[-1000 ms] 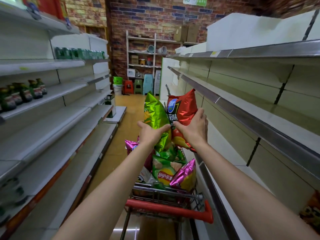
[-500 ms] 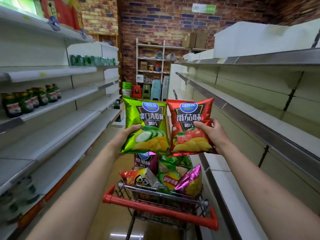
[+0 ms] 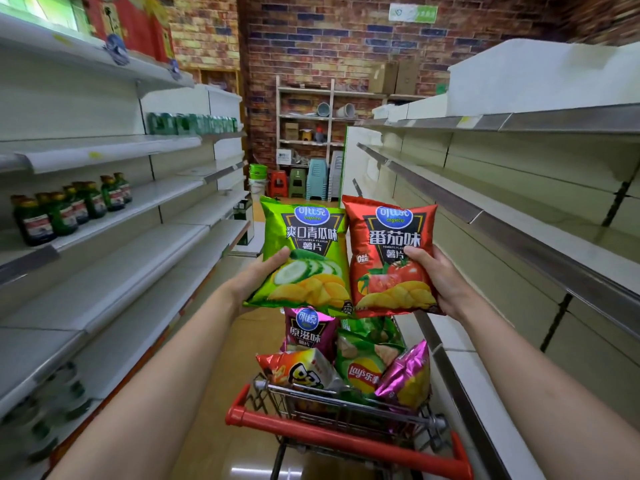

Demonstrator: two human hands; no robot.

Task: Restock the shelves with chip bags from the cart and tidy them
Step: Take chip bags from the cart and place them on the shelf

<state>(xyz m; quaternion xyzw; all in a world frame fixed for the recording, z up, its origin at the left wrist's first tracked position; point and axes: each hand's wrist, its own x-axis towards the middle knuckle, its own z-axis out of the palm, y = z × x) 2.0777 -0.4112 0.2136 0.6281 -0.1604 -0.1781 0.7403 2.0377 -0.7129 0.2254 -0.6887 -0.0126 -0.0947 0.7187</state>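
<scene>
Bags are now up and squared to my view, one per hand, where a second ago both were half-turned and bunched together low over the cart, so the pick is done and shelving comes next. My left hand [image 3: 258, 277] is closed on the green bag [image 3: 304, 254], thumb across its front, fingers behind and hidden. My right hand [image 3: 436, 275] is closed the same way on the red bag [image 3: 391, 258]. The two bags touch edge to edge, upright, above the cart [image 3: 346, 427] and in front of the empty right shelves [image 3: 519, 237], not yet on any shelf. Count: two bags held; in the cart I make out four more for sure, a pink bag [image 3: 308, 332], an orange-white bag [image 3: 298, 370], a green Lay's bag [image 3: 363, 365] and a pink-yellow bag [image 3: 405, 377], plus more green foil behind, number unclear. Left shelves [image 3: 138, 258] carry one row of about eight dark bottles [image 3: 69, 209], exact number blurred. Next, I judge, a turn right to set both bags on a shelf.
</scene>
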